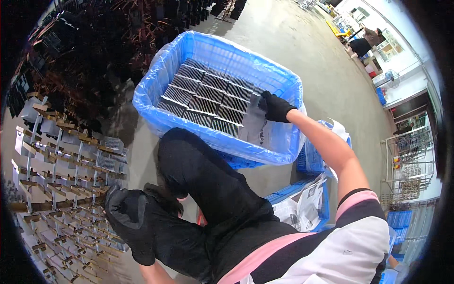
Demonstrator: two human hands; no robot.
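Note:
My right hand (278, 108), in a black glove, reaches into a big blue crate (217, 41) lined with clear plastic. Its fingers are pinched on a thin dark metal plate (262, 102) at the end of the rows. Tight rows of thin metal plates (208, 92) stand on edge over the left and middle of the crate. My left hand (127, 213), also gloved in black, is low on the left, beside a rack (71, 189) of brass-coloured hooks carrying metal pieces. Its fingers are too dark against the glove to make out.
Dark racks hung with black parts (85, 47) crowd the upper left. Right of my bent knee (189, 156) stand a blue crate of printed paper (302, 208) and a plastic-lined blue crate (309, 161). Far back, a person (366, 42) is near a yellow pallet truck (336, 31).

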